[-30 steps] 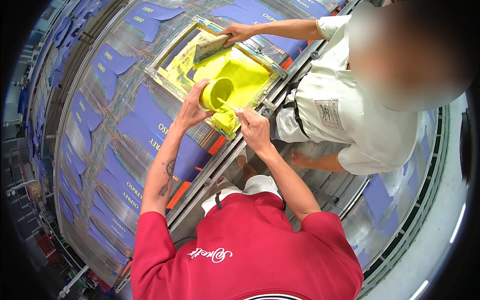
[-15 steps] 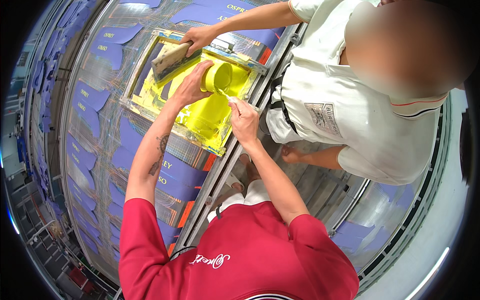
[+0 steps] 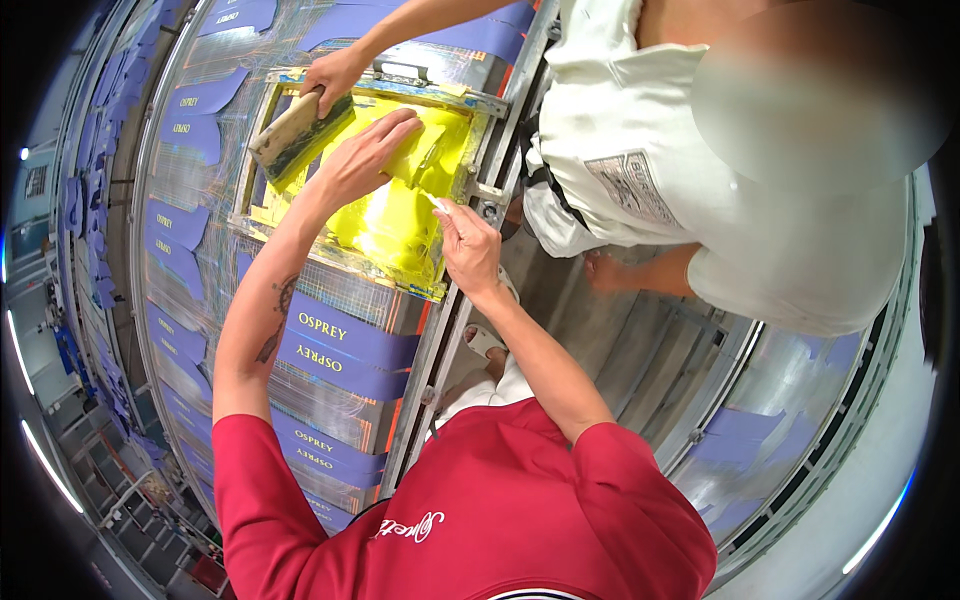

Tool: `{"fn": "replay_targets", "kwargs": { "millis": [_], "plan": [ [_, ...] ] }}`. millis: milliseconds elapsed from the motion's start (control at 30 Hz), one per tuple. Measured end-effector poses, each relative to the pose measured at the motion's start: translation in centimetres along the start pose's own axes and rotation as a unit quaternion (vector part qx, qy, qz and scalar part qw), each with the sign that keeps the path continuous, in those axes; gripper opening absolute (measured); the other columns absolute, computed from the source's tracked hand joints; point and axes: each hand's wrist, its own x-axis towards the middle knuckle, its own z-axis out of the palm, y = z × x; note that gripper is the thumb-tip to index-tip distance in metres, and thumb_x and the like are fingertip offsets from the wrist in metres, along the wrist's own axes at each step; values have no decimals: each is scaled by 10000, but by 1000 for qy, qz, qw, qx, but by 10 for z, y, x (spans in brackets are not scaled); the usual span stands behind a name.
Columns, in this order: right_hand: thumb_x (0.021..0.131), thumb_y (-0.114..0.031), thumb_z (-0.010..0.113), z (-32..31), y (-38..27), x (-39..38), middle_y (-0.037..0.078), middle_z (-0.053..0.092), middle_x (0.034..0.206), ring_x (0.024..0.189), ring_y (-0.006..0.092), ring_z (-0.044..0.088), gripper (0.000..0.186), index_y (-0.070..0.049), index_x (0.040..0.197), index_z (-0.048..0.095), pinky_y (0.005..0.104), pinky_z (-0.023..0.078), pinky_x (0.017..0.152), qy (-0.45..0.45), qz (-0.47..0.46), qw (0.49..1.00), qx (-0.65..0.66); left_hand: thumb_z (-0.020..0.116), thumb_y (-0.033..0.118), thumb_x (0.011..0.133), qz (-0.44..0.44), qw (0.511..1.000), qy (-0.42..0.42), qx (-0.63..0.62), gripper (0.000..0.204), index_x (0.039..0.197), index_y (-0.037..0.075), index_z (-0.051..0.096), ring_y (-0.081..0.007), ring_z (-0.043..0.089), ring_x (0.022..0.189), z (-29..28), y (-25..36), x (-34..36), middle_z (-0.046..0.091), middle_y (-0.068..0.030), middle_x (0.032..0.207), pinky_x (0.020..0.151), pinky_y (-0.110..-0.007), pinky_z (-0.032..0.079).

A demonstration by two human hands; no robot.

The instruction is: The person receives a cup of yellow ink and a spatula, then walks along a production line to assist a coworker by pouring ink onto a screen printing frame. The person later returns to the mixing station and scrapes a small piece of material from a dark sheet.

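My left hand [image 3: 355, 160] grips a yellow-coated cup [image 3: 418, 148], tipped over the screen frame [image 3: 276, 92] and its spread of yellow ink [image 3: 385, 235]. My right hand [image 3: 470, 245] is closed on a thin white stick [image 3: 432, 199] at the cup's lower side. A co-worker's hand [image 3: 330, 75] holds a wide squeegee [image 3: 293, 138] at the frame's left part, beside my left hand.
The frame lies on a long table [image 3: 255, 350] covered with cut purple pieces [image 3: 330, 340]. A metal rail [image 3: 455, 335] runs along its near right edge. A co-worker in white [image 3: 630, 180] stands close on the right. A second table [image 3: 760, 430] curves at lower right.
My left hand and the cup have moved up, the cup tipping further over the ink. The co-worker's hand and squeegee have moved left and down. The stick stays near the cup.
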Motion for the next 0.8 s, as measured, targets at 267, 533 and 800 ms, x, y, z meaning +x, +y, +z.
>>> {"fn": "replay_targets", "kwargs": {
  "millis": [267,533,800],
  "plan": [
    [892,-64,699,-12,-12,-47,113,753,952,782,279,720,252,-53,1143,715,384,513,635,-20,-55,998,-10,776,-38,686,12,997,-33,62,816,1435,76,472,-352,515,1353,-17,44,-43,468,-113,1520,1034,-424,521],
    [850,-25,685,-22,-13,-77,85,753,967,759,222,709,340,-42,1189,700,353,493,635,-23,-102,994,-37,776,-60,670,12,993,-60,96,809,1414,54,480,-357,521,1347,-19,71,-62,492,-140,1475,1084,-426,500],
    [868,-31,662,-34,5,-67,80,754,1009,780,218,714,371,-62,1235,700,356,500,645,24,-98,994,-40,776,-73,659,44,984,-78,157,837,1429,51,472,-357,479,1391,-1,49,-22,484,-151,1478,1148,-422,444]
  ]
}}
